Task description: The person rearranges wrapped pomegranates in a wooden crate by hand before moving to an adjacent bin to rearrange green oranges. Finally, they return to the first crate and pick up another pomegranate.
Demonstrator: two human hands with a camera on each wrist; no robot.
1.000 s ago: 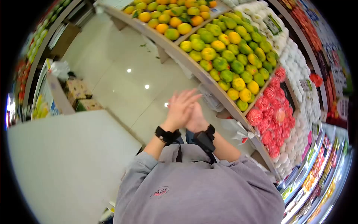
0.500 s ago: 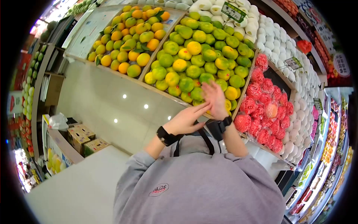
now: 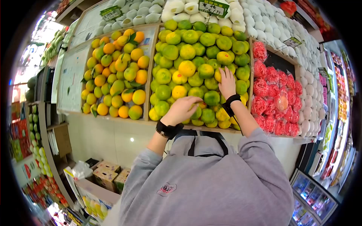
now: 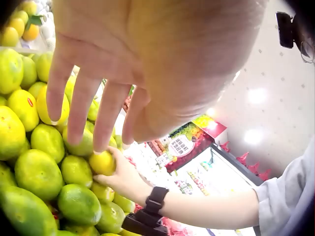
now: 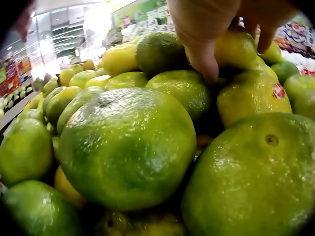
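A big heap of green-yellow mandarins (image 3: 187, 68) fills the wooden bin before me. My right hand (image 3: 227, 83) reaches into its right side and grips a yellowish mandarin (image 5: 236, 49) that lies among the others, thumb on one side and fingers over the other. The same hand and fruit show beyond my left palm in the left wrist view. My left hand (image 3: 183, 111) hovers over the front of the heap, its fingers (image 4: 84, 105) loosely extended with nothing in them. One mandarin (image 5: 278, 92) by the gripped one bears a red sticker.
Left of the heap, a divider (image 3: 149, 71) sets off a bin of oranges (image 3: 115, 75). Red-wrapped fruit (image 3: 269, 94) lies to the right, and white-netted fruit (image 3: 264, 30) behind. Price signs (image 3: 213, 7) stand at the back. Cardboard boxes (image 3: 105, 175) sit low at the left.
The view has turned to face the mandarin bin. My hands, together over the floor a second ago, have parted; the right has reached forward onto a mandarin, the left now hangs over the front fruit.
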